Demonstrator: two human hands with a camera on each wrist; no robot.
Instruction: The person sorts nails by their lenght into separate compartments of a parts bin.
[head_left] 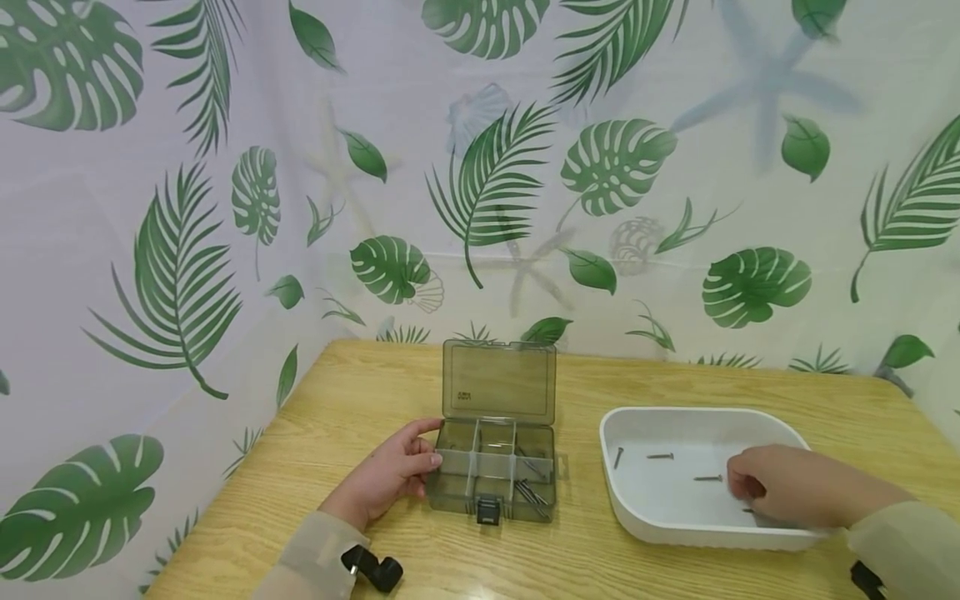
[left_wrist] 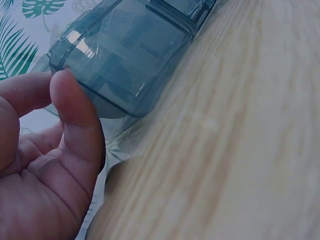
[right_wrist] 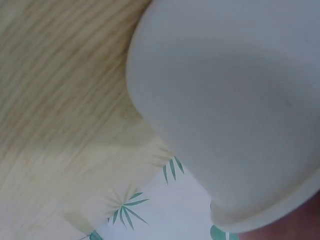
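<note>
A smoky clear plastic compartment box (head_left: pixel 491 492) stands on the table with its lid (head_left: pixel 498 379) raised at the back. Several screws (head_left: pixel 531 493) lie in its right-hand compartments. My left hand (head_left: pixel 393 471) holds the box at its left side, thumb on the rim; the left wrist view shows the thumb against the box wall (left_wrist: pixel 125 90). Inside a white tray (head_left: pixel 675 521), my right hand (head_left: pixel 776 483) reaches down with bent fingers. Beside it lie loose screws (head_left: pixel 707 478), one partly under the hand. Its fingertips are hidden, so whether they pinch a screw is unclear.
The box's black latch (head_left: pixel 488 509) hangs at its front. Wood-grain table (head_left: pixel 375 383) surface runs between box and tray. A leaf-printed cloth (head_left: pixel 525 208) hangs behind and to the left. The tray's outer wall (right_wrist: pixel 225 115) fills much of the right wrist view.
</note>
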